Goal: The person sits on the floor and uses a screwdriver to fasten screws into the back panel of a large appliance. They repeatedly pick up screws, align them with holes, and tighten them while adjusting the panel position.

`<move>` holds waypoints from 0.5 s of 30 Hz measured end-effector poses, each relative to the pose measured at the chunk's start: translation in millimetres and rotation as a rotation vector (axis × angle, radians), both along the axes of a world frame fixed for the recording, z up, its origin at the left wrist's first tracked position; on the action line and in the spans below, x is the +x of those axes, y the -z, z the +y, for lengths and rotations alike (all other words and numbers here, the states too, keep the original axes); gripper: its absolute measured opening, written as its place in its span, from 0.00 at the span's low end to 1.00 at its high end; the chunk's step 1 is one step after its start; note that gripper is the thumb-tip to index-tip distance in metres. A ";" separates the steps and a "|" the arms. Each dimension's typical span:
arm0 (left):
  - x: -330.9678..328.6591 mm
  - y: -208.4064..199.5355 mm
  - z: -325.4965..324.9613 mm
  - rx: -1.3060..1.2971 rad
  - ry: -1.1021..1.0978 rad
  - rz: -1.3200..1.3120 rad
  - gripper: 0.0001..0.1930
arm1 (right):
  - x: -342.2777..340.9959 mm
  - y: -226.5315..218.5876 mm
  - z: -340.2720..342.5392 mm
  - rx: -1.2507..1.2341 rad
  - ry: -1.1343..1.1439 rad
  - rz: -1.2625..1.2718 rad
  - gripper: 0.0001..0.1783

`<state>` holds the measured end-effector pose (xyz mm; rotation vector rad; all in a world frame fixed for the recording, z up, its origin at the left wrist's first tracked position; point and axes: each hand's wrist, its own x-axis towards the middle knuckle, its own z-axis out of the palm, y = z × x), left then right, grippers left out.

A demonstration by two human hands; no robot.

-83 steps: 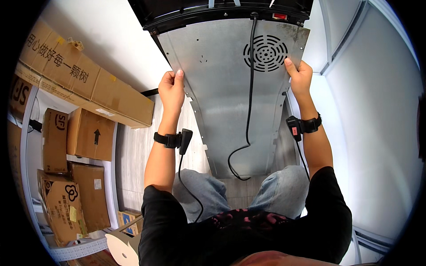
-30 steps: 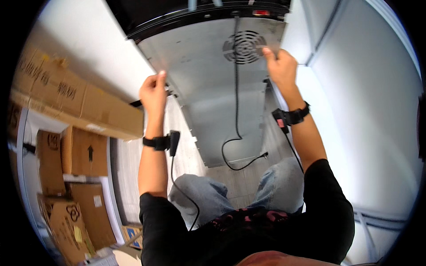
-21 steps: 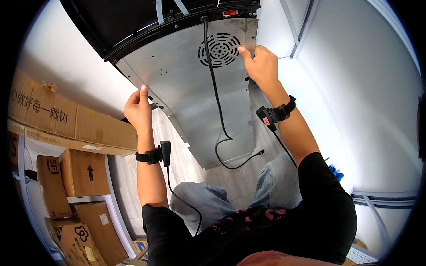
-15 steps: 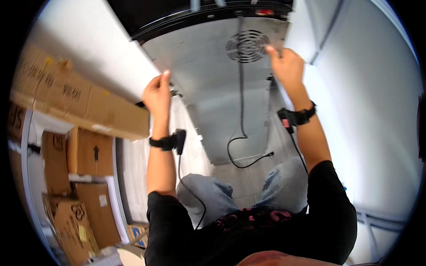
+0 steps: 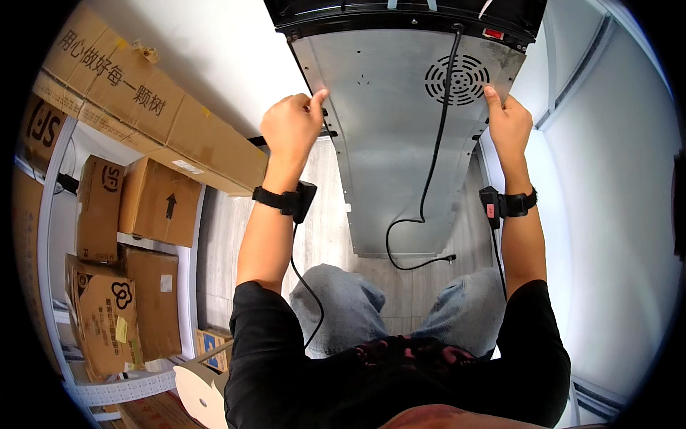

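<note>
A tall appliance with a grey metal back panel [image 5: 379, 150] and a black top [image 5: 343, 16] stands before me. On its left edge my left hand [image 5: 291, 127] is closed, thumb up near the panel and the other fingers curled at the side. Opposite it, my right hand [image 5: 510, 127] grips the right edge, its thumb beside a round slotted vent [image 5: 457, 80]. The fingertips of both hands are partly hidden. From the upper right of the panel hangs a black power cord [image 5: 437, 157], its plug [image 5: 450, 258] near the panel's lower end. A red switch [image 5: 493, 33] sits by the top corner.
At left, a white shelf rack [image 5: 189, 300] holds several cardboard boxes [image 5: 158, 200], and a long carton [image 5: 164, 114] lies along its top. A white panel wall [image 5: 607, 214] rises close on the right. My knees [image 5: 336, 300] are bent over the grey wood-look floor [image 5: 221, 264].
The appliance and both hands now appear farther right in the picture, and the shelf shows more fully. The appliance's top looks more level. Both hands remain at its side edges.
</note>
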<state>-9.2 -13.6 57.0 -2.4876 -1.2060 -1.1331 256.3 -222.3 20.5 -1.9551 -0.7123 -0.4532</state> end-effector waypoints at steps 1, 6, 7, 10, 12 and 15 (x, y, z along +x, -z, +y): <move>-1.9 -1.9 2.0 0.013 0.015 -0.034 0.24 | -2.9 -1.8 -0.1 -0.006 0.006 -0.005 0.33; 1.4 -20.7 -9.1 0.182 0.200 -0.134 0.14 | -6.4 -7.0 -2.4 -0.031 0.044 -0.020 0.32; 4.5 -23.5 -12.5 0.270 0.277 -0.151 0.12 | -6.6 -6.8 -3.0 -0.024 0.045 -0.020 0.32; 23.5 -46.8 -23.4 0.529 0.455 -0.189 0.34 | 2.2 3.4 0.9 -0.011 0.071 -0.057 0.36; 39.3 -64.1 -41.8 0.474 0.494 -0.112 0.45 | 2.6 3.5 1.3 -0.005 0.060 -0.044 0.38; 61.9 -64.6 -48.5 0.447 0.550 0.009 0.55 | 1.1 1.9 -0.3 0.009 0.053 -0.037 0.38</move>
